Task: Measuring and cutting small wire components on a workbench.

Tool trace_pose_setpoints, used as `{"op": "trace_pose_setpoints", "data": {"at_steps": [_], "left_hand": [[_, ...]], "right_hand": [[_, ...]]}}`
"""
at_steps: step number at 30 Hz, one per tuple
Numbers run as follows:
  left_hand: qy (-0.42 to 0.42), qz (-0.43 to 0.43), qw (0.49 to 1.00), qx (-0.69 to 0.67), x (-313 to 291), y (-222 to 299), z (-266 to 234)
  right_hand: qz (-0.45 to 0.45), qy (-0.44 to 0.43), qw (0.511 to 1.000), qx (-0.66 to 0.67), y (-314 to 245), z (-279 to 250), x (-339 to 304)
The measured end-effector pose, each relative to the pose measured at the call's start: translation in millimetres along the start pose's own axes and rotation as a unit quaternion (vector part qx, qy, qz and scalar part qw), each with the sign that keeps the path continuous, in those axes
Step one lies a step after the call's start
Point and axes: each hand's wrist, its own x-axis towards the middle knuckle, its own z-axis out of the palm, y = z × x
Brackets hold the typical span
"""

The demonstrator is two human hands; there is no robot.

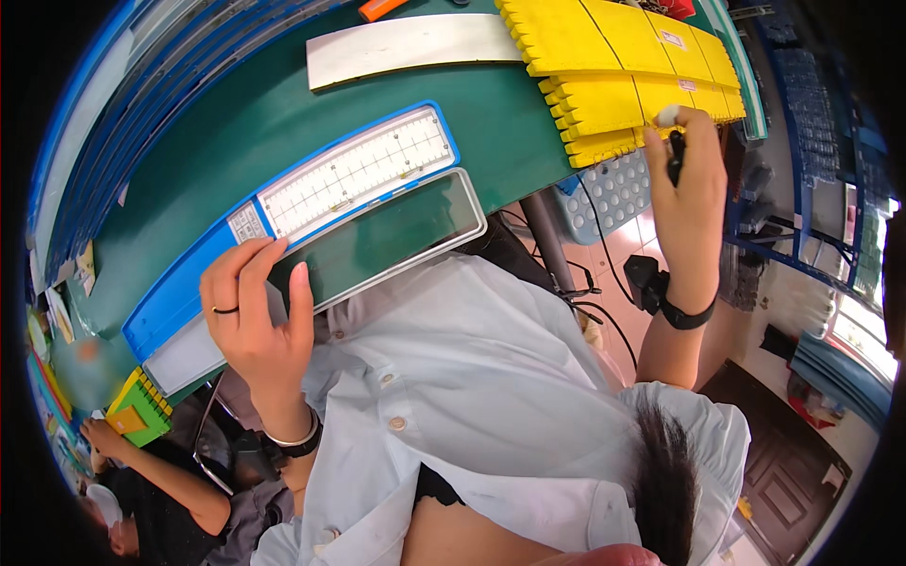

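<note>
My left hand (257, 316) rests at the near edge of a long blue case (175, 297), fingers stretched out and thumb apart, a dark ring on one finger. The case lies open on the green table, its clear lid (401, 241) folded toward me. Inside sits a white panel (359, 160) marked with a grid, with a few tiny bits on it too small to name. My right hand (691, 193) is raised by the yellow toothed-edge pieces (604, 104), closed around a short black tool (676, 158) whose tip I cannot make out. A white cover sits on one right fingertip.
A white flat strip (415, 49) lies at the table's back, near an orange handle (380, 8). Blue racks (151, 104) line the far left. Another person's hand (106, 440) touches a green and yellow block (142, 410). A pale blue perforated stool (612, 196) and cables are below right.
</note>
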Motion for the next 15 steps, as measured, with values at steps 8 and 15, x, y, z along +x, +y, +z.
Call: {"op": "trace_pose_setpoints", "data": {"at_steps": [8, 15], "left_hand": [[0.033, 0.016, 0.999, 0.018, -3, 0, 1], [0.039, 0.025, 0.999, 0.014, -2, -5, 4]], "right_hand": [[0.028, 0.001, 0.986, -0.165, -6, 10, 1], [-0.017, 0.011, 0.949, -0.315, -12, 13, 7]]}}
